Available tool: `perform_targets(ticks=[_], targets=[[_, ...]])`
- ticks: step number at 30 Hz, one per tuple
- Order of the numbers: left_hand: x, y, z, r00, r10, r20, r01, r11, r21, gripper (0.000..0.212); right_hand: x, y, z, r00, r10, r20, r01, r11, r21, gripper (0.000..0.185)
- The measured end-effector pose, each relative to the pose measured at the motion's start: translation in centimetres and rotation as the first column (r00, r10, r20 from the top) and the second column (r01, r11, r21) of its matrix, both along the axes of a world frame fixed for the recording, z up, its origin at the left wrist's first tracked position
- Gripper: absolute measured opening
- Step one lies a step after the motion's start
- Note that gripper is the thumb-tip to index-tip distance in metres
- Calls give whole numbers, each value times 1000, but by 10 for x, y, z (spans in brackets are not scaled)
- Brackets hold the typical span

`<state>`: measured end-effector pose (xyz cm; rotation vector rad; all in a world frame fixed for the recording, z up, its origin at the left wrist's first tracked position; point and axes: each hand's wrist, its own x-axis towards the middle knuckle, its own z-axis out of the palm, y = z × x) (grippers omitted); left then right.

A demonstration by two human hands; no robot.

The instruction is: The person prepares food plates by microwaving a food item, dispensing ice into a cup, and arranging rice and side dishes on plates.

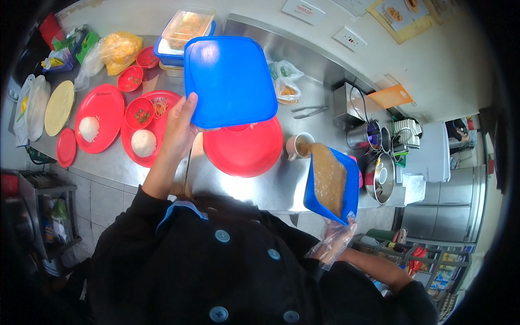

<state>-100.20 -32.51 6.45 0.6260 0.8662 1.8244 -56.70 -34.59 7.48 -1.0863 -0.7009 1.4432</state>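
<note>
My left hand [183, 122] grips the near left corner of a flat blue plastic lid [230, 81], raised over the counter. Beneath the lid a large red oval plate [243, 152] is partly hidden. My right hand [339, 237], in a clear plastic glove, holds a blue plastic container [352, 178] by its near end. The container is tilted, and brown liquid [330, 178] runs from its far corner into a pale mug [292, 148] on the steel counter. Brown liquid also shows inside the mug.
Left on the counter are red plates [107, 118] with rice mounds [143, 143] and small red bowls [130, 78]. Stacked food containers [189, 30] stand behind the lid. Metal tongs [310, 110] lie beyond the mug. To the right are a steel bowl [380, 191] and a utensil pot [359, 136].
</note>
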Motion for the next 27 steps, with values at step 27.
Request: perform_targets(ticks=[27], targets=[[3, 3, 0, 1000, -30, -1, 30, 999, -17, 46, 7, -6, -27, 994, -56, -91, 50, 996, -72, 62]])
